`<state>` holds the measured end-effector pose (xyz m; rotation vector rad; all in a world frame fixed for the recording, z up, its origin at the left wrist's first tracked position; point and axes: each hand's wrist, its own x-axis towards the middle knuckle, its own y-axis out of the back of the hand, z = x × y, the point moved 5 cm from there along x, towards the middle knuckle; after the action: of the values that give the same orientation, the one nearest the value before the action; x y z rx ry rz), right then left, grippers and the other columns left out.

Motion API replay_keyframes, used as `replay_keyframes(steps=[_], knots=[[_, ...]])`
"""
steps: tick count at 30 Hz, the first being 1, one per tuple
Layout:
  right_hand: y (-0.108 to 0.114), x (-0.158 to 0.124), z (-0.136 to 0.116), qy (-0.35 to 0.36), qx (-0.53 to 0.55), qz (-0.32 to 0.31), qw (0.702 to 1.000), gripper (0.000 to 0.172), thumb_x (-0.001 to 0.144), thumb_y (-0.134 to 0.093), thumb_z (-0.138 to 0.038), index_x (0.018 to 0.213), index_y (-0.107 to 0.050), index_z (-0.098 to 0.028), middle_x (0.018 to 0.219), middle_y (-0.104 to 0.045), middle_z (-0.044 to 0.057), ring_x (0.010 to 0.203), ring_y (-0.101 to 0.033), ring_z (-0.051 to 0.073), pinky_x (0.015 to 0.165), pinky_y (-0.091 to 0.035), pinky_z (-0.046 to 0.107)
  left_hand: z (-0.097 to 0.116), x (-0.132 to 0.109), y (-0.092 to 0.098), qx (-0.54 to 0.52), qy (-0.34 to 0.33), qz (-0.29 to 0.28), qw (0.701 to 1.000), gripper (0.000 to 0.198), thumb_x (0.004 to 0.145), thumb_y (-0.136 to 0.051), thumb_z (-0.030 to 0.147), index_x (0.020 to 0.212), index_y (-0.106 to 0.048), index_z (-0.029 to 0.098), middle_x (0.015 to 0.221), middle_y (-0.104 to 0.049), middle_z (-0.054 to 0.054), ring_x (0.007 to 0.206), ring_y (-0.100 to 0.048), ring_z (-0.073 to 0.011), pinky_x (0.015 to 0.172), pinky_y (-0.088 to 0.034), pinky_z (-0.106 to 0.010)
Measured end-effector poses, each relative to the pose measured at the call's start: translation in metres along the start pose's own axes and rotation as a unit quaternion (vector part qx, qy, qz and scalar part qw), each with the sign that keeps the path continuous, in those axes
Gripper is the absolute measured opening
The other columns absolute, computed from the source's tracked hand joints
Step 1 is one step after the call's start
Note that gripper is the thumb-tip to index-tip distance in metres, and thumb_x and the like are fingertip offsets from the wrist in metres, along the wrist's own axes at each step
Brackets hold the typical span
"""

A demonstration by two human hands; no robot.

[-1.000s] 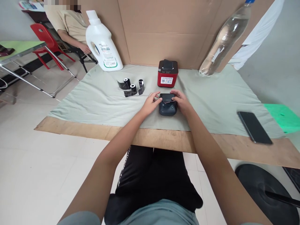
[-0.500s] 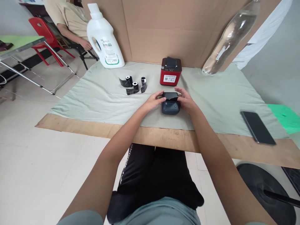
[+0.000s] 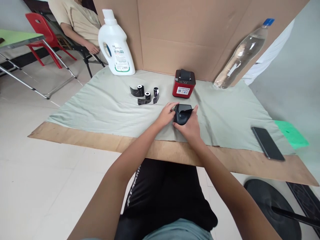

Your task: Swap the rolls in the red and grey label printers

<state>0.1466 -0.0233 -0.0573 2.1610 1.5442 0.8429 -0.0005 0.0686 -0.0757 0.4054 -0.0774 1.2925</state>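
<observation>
A small dark portable receipt printer [image 3: 184, 117] rests on the cloth in front of me, a strip of black paper sticking out of its top. My right hand [image 3: 192, 128] is wrapped round its right side and front, thumb at the near edge. Fingers of my left hand [image 3: 166, 115] press against the printer's left side. Behind it stands a red and black receipt printer [image 3: 183, 89] with a white label. To the left are three black paper rolls, one at the back [image 3: 141, 90], one nearer [image 3: 147, 97] and one upright [image 3: 156, 92], each with a loose tail.
A white detergent bottle [image 3: 117, 50] stands at the back left against the cardboard [image 3: 172, 36]. A clear water bottle [image 3: 241, 56] leans at the back right. A phone [image 3: 267, 143] lies near the right front edge. Another person's hand [image 3: 93, 48] shows behind the table.
My right hand has shifted from the printer's far right side round to its front. My left hand remains at the left side. The camera view has tilted slightly.
</observation>
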Motion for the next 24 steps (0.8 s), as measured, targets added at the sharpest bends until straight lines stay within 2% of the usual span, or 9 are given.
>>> replay_keyframes(steps=[3, 6, 10, 15, 20, 22, 24], knots=[[0.009, 0.008, 0.001, -0.003, -0.031, 0.009, 0.999, 0.139, 0.059, -0.087, -0.042, 0.172, -0.011, -0.013, 0.147, -0.058, 0.027, 0.136, -0.058, 0.05, 0.111, -0.05, 0.067, 0.015, -0.005, -0.003, 0.033, -0.108, -0.044, 0.993, 0.062, 0.082, -0.044, -0.002, 0.124, -0.08, 0.025, 0.15, -0.056, -0.009, 0.136, -0.057, -0.0226, 0.122, -0.046, -0.043], [0.029, 0.034, 0.016, 0.019, -0.024, 0.025, 0.999, 0.138, 0.06, -0.087, -0.044, 0.172, -0.011, -0.015, 0.144, -0.063, 0.022, 0.132, -0.063, 0.045, 0.109, -0.053, 0.061, 0.026, -0.012, -0.012, 0.034, -0.166, -0.101, 0.98, 0.063, 0.083, -0.041, -0.002, 0.119, -0.082, 0.028, 0.153, -0.054, -0.006, 0.122, -0.063, -0.0194, 0.117, -0.051, -0.042], [0.062, 0.089, 0.049, 0.009, -0.048, 0.069, 0.996, 0.145, 0.056, -0.088, -0.042, 0.172, -0.007, -0.01, 0.151, -0.059, 0.024, 0.139, -0.059, 0.043, 0.116, -0.049, 0.057, 0.032, -0.022, -0.023, 0.064, -0.157, -0.146, 0.975, 0.061, 0.087, -0.041, 0.001, 0.123, -0.08, 0.031, 0.15, -0.056, -0.005, 0.114, -0.065, -0.0182, 0.108, -0.055, -0.04], [0.082, 0.143, 0.084, -0.047, -0.082, 0.056, 0.994, 0.147, 0.055, -0.088, -0.038, 0.171, -0.007, -0.001, 0.153, -0.056, 0.029, 0.142, -0.056, 0.043, 0.121, -0.044, 0.053, 0.032, -0.026, -0.027, 0.121, -0.098, -0.19, 0.969, 0.05, 0.093, -0.045, 0.008, 0.122, -0.079, 0.03, 0.141, -0.062, -0.004, 0.109, -0.068, -0.0178, 0.097, -0.055, -0.033], [0.083, 0.156, 0.104, -0.079, -0.106, 0.056, 0.99, 0.151, 0.053, -0.088, -0.043, 0.171, -0.003, -0.002, 0.152, -0.055, 0.029, 0.14, -0.056, 0.045, 0.121, -0.043, 0.057, 0.034, -0.028, -0.026, 0.105, -0.056, -0.18, 0.977, 0.046, 0.093, -0.048, 0.011, 0.123, -0.077, 0.029, 0.136, -0.065, -0.003, 0.098, -0.068, -0.0159, 0.09, -0.055, -0.032], [0.085, 0.152, 0.104, -0.058, -0.103, 0.055, 0.991, 0.154, 0.054, -0.089, -0.047, 0.17, 0.003, -0.004, 0.154, -0.053, 0.03, 0.142, -0.054, 0.047, 0.12, -0.042, 0.061, 0.036, -0.033, -0.021, 0.064, -0.035, -0.14, 0.987, 0.045, 0.093, -0.049, 0.011, 0.125, -0.076, 0.028, 0.131, -0.066, -0.005, 0.099, -0.068, -0.0161, 0.088, -0.055, -0.031], [0.093, 0.143, 0.092, 0.004, -0.106, 0.084, 0.991, 0.151, 0.058, -0.088, -0.052, 0.17, 0.002, -0.007, 0.16, -0.046, 0.03, 0.15, -0.046, 0.047, 0.123, -0.038, 0.065, 0.038, -0.034, -0.01, 0.028, -0.016, -0.072, 0.997, 0.044, 0.094, -0.049, 0.012, 0.127, -0.074, 0.027, 0.128, -0.068, -0.006, 0.103, -0.068, -0.0171, 0.087, -0.056, -0.031]])
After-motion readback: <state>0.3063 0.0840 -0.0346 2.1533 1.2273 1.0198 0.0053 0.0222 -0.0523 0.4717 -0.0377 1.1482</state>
